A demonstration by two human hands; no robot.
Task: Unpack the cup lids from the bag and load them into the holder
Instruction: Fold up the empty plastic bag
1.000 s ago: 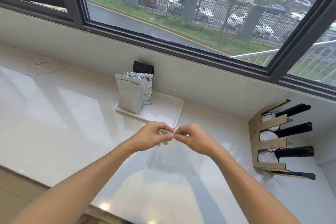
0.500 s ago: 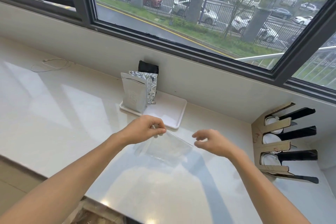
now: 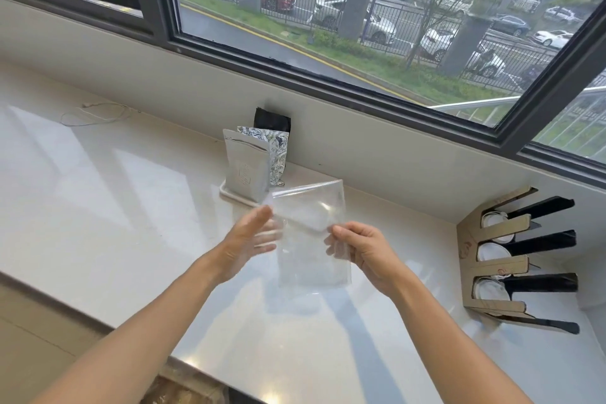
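While I am holding the clear, flat plastic bag [image 3: 311, 239] upright above the pale, glossy stone counter [image 3: 108, 207], it is looking empty, though its transparency is making that hard to judge. Off to my right, the brown cardboard holder with black prongs [image 3: 511, 259] is standing in the corner against the wall, and round white cup lids [image 3: 491, 251] are sitting in its three slots. Behind the bag, a white rectangular tray [image 3: 229, 195] is carrying a matte silver standing pouch [image 3: 246, 167], a crinkled foil pouch [image 3: 278, 154] and a black pouch [image 3: 272, 120], packed close together.

The bag is hanging between my two hands, lifted off the counter. My right hand [image 3: 364, 249] is pinching its right edge, thumb in front and fingers curled behind the film. My left hand [image 3: 249, 239] is blurred, fingers extended and loosely spread at the bag's left edge, not gripping it as far as I can tell. Both forearms are reaching forward from the near edge, converging on the bag.
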